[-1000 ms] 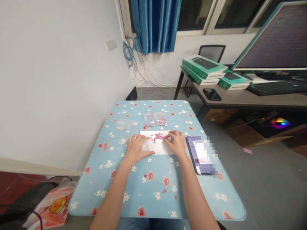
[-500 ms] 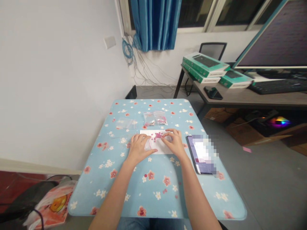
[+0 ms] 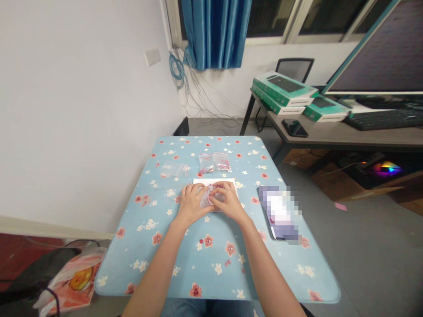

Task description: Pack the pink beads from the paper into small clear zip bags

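Observation:
A white sheet (image 3: 198, 181) lies on the blue flowered table (image 3: 198, 273). Pink beads (image 3: 210, 185) rest on it, mostly covered by my right hand (image 3: 228, 202). The thumb and index finger of that hand are pinched together at the middle of the sheet, near my left fingertips; what they hold is too small to make out. My left hand (image 3: 191, 204) rests at the sheet's left side, its thumb apart from its fingers, with a thin pink thread line (image 3: 208, 197) between them. Just beyond are two clear bags of pink beads (image 3: 223, 164) (image 3: 207, 164).
A flat clear bag (image 3: 174, 170) lies at the back left of the table. To the right is a phone with a lit screen (image 3: 279, 213). A desk (image 3: 333, 134) with green keyboard boxes (image 3: 284, 88) stands beyond on the right.
My right hand has moved left over the beads, close to my left fingertips, and now covers most of them. My left hand has hardly moved.

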`<state>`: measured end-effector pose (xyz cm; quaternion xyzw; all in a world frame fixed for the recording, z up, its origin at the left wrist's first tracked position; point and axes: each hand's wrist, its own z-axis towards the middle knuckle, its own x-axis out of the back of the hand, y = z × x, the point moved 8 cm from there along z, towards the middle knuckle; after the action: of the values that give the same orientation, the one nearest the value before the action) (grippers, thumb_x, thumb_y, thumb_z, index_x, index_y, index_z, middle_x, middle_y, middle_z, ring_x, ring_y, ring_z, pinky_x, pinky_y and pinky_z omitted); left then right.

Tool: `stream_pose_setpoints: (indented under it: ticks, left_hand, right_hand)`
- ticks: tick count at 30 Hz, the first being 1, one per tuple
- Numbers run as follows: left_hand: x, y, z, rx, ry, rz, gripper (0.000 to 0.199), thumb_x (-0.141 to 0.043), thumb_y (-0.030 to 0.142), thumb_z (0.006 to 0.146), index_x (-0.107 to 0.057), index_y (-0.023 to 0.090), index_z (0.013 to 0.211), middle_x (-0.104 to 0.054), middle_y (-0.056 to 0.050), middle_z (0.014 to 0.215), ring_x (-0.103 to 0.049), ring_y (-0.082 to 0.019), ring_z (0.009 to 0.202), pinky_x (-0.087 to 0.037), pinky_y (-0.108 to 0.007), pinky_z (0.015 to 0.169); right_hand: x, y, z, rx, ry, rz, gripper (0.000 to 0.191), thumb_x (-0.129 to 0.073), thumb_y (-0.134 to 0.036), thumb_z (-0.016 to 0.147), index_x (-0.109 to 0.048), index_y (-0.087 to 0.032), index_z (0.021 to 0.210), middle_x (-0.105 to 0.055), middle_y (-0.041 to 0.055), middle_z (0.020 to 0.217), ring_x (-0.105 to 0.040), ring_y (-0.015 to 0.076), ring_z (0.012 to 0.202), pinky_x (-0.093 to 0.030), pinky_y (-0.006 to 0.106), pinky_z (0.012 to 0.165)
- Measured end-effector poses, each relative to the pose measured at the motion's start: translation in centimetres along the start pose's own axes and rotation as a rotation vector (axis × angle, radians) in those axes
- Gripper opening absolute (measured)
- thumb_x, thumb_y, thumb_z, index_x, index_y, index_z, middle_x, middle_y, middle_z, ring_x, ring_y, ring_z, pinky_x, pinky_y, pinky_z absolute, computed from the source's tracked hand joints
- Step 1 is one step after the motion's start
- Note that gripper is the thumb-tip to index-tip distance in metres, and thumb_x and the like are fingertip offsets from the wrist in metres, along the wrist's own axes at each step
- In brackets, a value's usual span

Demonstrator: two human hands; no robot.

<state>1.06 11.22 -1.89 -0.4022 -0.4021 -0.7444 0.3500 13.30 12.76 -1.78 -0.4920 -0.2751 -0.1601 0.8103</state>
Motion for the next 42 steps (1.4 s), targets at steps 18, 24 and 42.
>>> stream_pose_setpoints:
  ticks: [18,24,42]
  left_hand:
    - [0.5,-0.5,-0.2,0.015,0.063,0.022,0.062,-0.064,0.061,0.068,-0.058,0.023,0.116,-0.059,-0.007,0.113,-0.049,-0.026,0.104,-0.034,-0.043,0.093]
    - [0.5,-0.5,-0.2,0.019,0.059,0.021,0.062,-0.063,0.062,0.068,-0.058,0.023,0.115,-0.059,-0.007,0.113,-0.049,-0.026,0.104,-0.033,-0.042,0.094]
    - [0.5,-0.5,-0.2,0.023,0.048,0.008,0.064,-0.067,0.061,0.065,-0.057,0.023,0.115,-0.058,-0.007,0.113,-0.048,-0.026,0.105,-0.033,-0.042,0.095]
  right_hand:
    - [0.0,1.2,0.0,-0.082,-0.035,-0.389,0.010,-0.061,-0.029,0.078,-0.065,-0.021,0.077,-0.060,0.0041,0.079,-0.047,0.0204,0.080,-0.035,0.034,0.079]
    - [-0.1,1.4,0.0,-0.089,-0.038,-0.402,0.009,-0.059,-0.027,0.079,-0.065,-0.021,0.076,-0.060,0.0039,0.079,-0.047,0.0203,0.079,-0.034,0.033,0.079]
    - [0.3,0.7,0.4,-0.070,-0.004,-0.032,0.009,-0.060,-0.026,0.080,-0.064,-0.021,0.074,-0.060,0.0018,0.075,-0.049,0.0181,0.076,-0.036,0.032,0.076]
